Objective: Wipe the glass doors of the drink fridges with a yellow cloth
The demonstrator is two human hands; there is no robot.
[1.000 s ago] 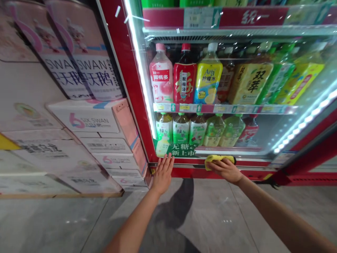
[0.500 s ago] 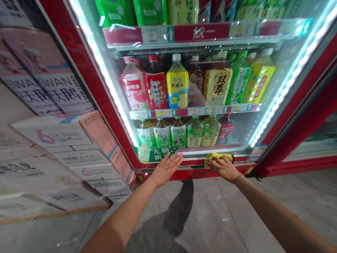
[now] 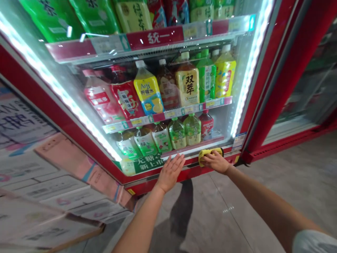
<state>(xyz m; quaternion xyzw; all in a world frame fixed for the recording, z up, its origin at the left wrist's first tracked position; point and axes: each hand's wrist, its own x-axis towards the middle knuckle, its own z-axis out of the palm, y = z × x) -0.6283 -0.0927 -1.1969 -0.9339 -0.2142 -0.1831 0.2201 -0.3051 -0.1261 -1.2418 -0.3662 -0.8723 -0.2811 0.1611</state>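
Observation:
My right hand [image 3: 216, 162] is closed on a folded yellow cloth [image 3: 204, 153] with a dark edge, pressed against the bottom of the glass door near its lower right. To the left, my left hand [image 3: 170, 172] lies flat with its fingers stretched out, at the lower edge of the same door, beside a green sticker [image 3: 149, 162] with white characters. Behind the glass of the red drinks fridge [image 3: 155, 182], bottles stand on lit shelves. A green tea bottle [image 3: 161, 137] on the bottom shelf is just above my left hand.
Stacked cartons [image 3: 60, 186] in white and pink stand close against the fridge on the left. Another red fridge [image 3: 286, 144] adjoins on the right. Grey floor tiles [image 3: 237, 211] lie below, with a dark shadow between my arms.
The view has tilted and shifted right, so the fridge looks slanted and the cartons sit farther left. My right hand with the cloth appears slightly closer to my left hand, which stays flat.

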